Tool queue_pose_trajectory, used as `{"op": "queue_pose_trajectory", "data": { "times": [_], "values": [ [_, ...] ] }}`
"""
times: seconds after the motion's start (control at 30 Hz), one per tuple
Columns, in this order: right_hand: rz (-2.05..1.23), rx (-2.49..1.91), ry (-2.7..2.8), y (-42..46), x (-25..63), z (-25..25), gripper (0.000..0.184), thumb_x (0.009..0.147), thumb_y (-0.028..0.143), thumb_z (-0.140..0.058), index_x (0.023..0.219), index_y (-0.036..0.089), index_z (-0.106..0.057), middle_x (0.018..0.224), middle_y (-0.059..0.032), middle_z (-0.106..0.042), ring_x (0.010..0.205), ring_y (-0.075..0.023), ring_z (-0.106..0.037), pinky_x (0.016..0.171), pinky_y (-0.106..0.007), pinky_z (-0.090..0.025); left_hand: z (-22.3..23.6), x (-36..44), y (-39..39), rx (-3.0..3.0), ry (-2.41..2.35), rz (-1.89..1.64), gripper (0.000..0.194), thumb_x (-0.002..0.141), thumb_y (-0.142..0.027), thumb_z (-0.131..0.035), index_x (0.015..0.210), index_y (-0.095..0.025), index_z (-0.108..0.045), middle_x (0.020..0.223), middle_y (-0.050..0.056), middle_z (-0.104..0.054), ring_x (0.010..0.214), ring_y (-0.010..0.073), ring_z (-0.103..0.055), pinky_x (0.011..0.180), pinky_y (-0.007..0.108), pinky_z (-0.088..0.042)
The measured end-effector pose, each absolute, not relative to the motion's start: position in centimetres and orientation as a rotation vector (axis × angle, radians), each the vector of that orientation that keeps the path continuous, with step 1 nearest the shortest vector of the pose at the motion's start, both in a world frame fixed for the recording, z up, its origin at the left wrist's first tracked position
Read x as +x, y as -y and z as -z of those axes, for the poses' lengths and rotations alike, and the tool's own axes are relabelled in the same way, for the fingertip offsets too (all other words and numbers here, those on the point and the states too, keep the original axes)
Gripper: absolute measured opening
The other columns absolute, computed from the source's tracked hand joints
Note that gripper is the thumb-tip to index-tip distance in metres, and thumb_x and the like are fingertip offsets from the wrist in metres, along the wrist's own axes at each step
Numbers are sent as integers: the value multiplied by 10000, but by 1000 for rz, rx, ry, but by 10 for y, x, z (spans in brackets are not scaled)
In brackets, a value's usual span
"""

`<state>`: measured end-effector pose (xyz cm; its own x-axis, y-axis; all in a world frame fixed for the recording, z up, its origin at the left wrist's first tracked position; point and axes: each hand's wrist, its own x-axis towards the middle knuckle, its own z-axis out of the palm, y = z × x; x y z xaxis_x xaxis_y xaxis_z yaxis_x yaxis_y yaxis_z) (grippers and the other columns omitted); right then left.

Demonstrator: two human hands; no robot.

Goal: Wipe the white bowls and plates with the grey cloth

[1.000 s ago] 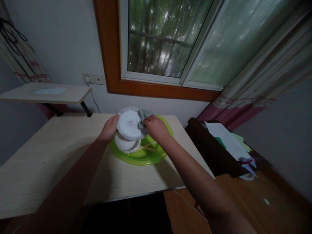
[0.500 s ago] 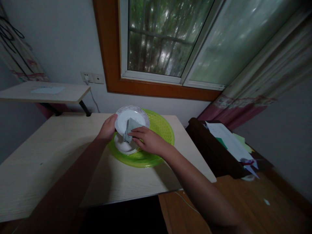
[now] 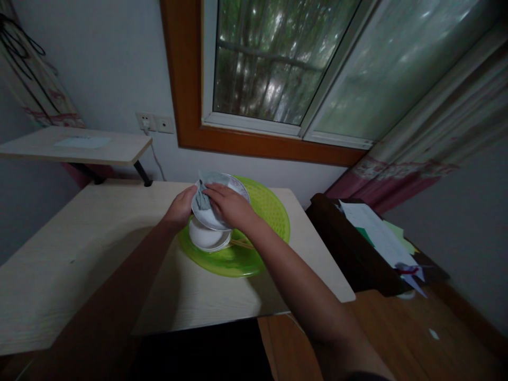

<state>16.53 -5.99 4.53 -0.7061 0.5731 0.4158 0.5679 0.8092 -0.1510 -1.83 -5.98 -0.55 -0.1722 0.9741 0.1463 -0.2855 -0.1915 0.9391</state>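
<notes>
A white plate [image 3: 211, 218] with a patterned rim is held up and tilted by my left hand [image 3: 181, 207], whose fingers close on its left edge. My right hand [image 3: 229, 203] presses a grey-green cloth [image 3: 203, 198] against the plate's upper left part. Below the plate, a stack of white dishes [image 3: 207, 238] sits in a round lime-green basket [image 3: 273, 209] with a perforated side. Beside the stack, partly under my right wrist, lie thin light-coloured sticks [image 3: 242, 243] that look like chopsticks.
The basket stands on a pale wooden table [image 3: 119, 254]. A raised shelf [image 3: 75, 148] with a paper on it is at the back left. Right of the table is a dark brown piece of furniture [image 3: 337, 243] with papers [image 3: 377, 233] on top. A window [image 3: 278, 69] is behind.
My right hand has moved the cloth from the plate's lower middle up to its upper left edge. The sticks beside the dishes show more now. The view has shifted slightly.
</notes>
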Motion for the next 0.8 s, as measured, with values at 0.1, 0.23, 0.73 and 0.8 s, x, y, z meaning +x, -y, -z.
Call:
{"op": "queue_pose_trajectory", "data": {
  "times": [0.1, 0.23, 0.73, 0.8],
  "values": [
    [104, -1039, 2496, 53, 172, -51, 401, 1048, 245, -457, 1424, 167, -572, 1498, -110, -568, 1390, -235, -516, 1197, -398, -362, 8, -18, 57, 1015, -976, -1540, 374, 885, -473, -625, 991, -121, -696, 863, 95, -742, 943, 262, -662, 846, 355, -532],
    [247, -1248, 2464, 60, 190, -60, 357, 1033, 234, -483, 1356, 177, -625, 1386, -107, -655, 1255, -248, -607, 1096, -356, -438, 7, -16, 58, 1026, -980, -1527, 450, 866, -534, -622, 1035, -122, -692, 898, 83, -752, 949, 253, -680, 815, 339, -538],
    [28, -938, 2643, 116, 213, -58, 331, 1047, 342, -502, 1207, 165, -731, 1093, -110, -747, 1010, -221, -650, 938, -362, -486, 8, -17, 53, 1055, -1046, -1562, 506, 856, -574, -596, 1055, -118, -685, 858, 75, -734, 844, 222, -676, 737, 310, -519],
    [-2, -905, 2637, 116, 204, -57, 332, 1047, 330, -496, 1213, 163, -730, 1097, -113, -745, 1010, -223, -651, 927, -362, -495, 7, -16, 54, 1053, -1052, -1542, 482, 860, -560, -590, 1037, -121, -682, 821, 62, -722, 765, 202, -655, 660, 287, -496]
  ]
}}
